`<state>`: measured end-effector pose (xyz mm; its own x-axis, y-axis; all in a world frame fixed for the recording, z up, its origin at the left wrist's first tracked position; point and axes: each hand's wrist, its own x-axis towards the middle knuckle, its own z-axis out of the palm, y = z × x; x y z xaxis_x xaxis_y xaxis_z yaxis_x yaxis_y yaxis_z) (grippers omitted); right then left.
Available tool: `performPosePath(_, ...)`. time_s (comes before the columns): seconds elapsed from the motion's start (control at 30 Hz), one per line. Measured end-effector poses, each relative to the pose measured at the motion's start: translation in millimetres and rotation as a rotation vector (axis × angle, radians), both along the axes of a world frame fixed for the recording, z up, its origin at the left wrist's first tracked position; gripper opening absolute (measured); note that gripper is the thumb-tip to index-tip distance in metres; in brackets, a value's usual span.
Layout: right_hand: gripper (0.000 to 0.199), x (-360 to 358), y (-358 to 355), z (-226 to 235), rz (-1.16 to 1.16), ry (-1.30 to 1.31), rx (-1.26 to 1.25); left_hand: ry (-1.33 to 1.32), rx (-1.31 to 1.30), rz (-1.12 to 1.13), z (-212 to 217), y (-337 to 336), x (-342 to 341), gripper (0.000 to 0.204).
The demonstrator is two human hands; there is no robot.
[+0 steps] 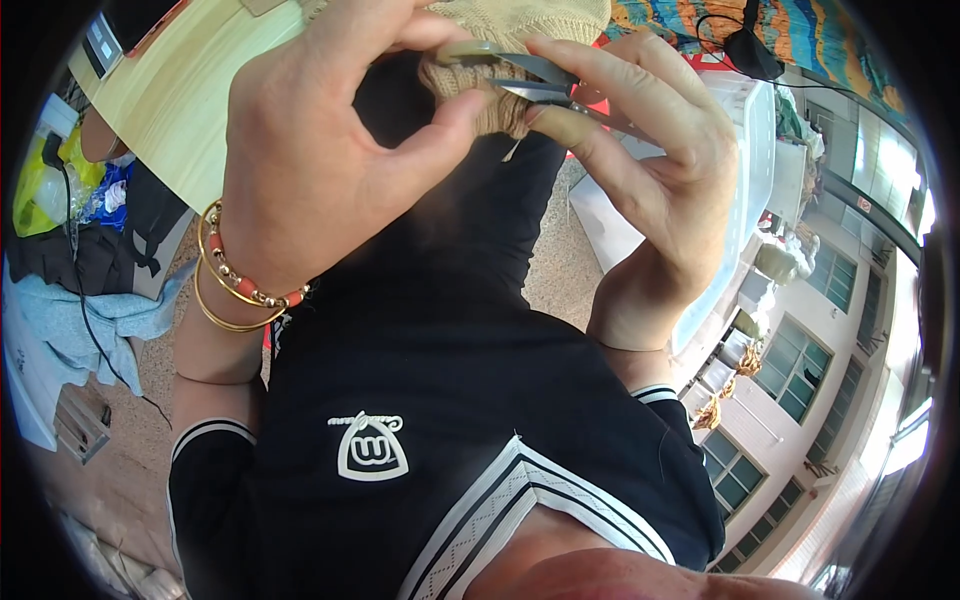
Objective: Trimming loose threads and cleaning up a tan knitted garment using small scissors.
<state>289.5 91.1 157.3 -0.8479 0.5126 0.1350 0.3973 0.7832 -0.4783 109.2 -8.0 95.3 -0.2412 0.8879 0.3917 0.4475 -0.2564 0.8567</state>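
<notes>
Cropped pale table [170,105], cut-off tan knit [530,18], right hand [670,170] partly hiding snips [545,70]

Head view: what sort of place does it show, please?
Possibly a garment workroom, though I cannot be certain: there are a tan knitted piece, metal snips in the right hand, and a pale wood-grain table at upper left.

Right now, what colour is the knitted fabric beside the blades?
The knitted fabric is beige; the head view shows it best.

Tan ribbed knit [545,16], silver snips [545,68], black white-trimmed shirt [450,380]
</notes>
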Motion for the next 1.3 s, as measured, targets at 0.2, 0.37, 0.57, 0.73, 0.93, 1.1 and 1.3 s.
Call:
performPosePath(0.2, 0.040, 6, 1, -18, -0.015, 0.083, -0.075, -0.046, 0.021, -0.059, -19, -5, 0, 0.052)
performPosePath(0.37, 0.039, 8, -2, -24, -0.077, 0.196, -0.204, -0.114, 0.009, -0.057, -22, -3, -1, 0.049)
performPosePath(0.57, 0.036, 7, -6, -21, -0.095, 0.205, -0.145, -0.223, -0.051, -0.104, -21, -1, -3, 0.049)
performPosePath(0.73, 0.035, 8, 2, -14, -0.029, 0.079, -0.150, -0.275, -0.059, -0.080, -22, 0, -2, 0.047)
performPosePath(0.93, 0.035, 3, 4, -9, -0.025, -0.001, -0.139, -0.156, -0.034, -0.008, -15, 3, 4, 0.045)
performPosePath(1.1, 0.033, 2, 0, -1, -0.070, -0.050, -0.169, -0.146, 0.006, -0.007, -15, 5, 5, 0.046)
performPosePath(1.3, 0.031, -2, 4, 3, -0.080, -0.090, -0.206, -0.046, 0.035, 0.006, -11, 6, 5, 0.046)
